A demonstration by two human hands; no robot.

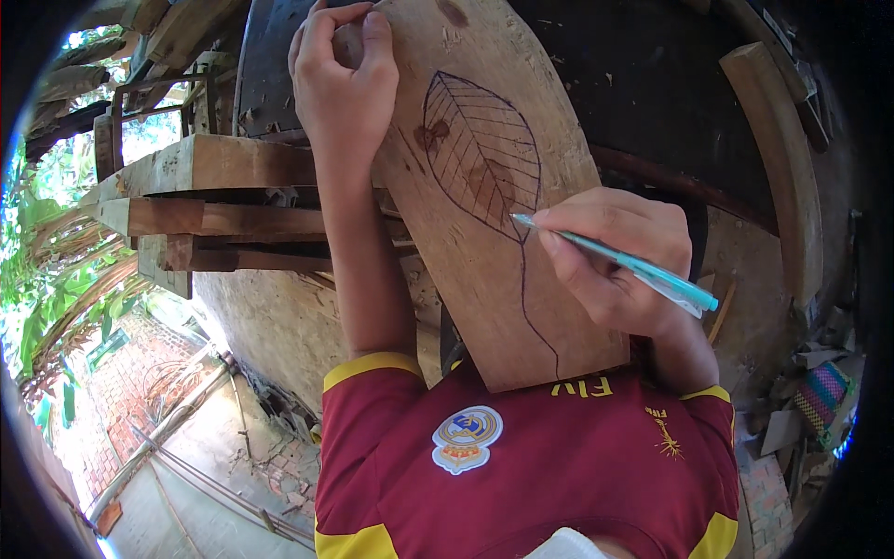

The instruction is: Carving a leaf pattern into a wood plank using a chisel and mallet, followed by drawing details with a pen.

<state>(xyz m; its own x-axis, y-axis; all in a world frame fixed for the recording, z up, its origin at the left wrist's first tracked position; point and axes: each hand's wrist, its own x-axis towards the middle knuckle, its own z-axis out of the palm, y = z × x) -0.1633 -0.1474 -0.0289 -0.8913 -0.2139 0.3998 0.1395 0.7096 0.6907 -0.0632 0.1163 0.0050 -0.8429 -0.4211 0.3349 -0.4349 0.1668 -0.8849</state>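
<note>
A long wooden board [559,317] slants across the middle, its near end against my shirt. Drawn on it in dark lines is a leaf [484,149] with a midrib, many side veins and a curving stem that runs to the near end. My right hand [629,252] pinches a light-blue pen [643,268], whose tip meets the board at the leaf's base, close to the midrib. At the board's far left edge, my left hand [346,74] grips the wood with bent fingers, the thumb lying on the upper face.
Under the board's far part is a dark tabletop [652,84] with scattered wood chips. Several thick timber pieces [233,219] are stacked to the left, by my left forearm. A curved plank [782,177] stands at the right. A colourful woven item [824,399] lies at the lower right.
</note>
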